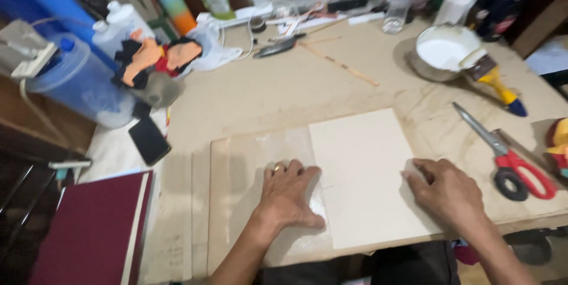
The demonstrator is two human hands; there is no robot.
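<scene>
Cream card sheet (364, 175) lay on the bench (266, 92); left hand (290, 193) and right hand (447, 190), grips released, pressed its edges flat, red scissors (509, 163) right.

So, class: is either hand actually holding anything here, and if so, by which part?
Nothing is gripped. The left hand presses flat at the left edge of the cream sheet; the right hand rests on its right edge.
</scene>
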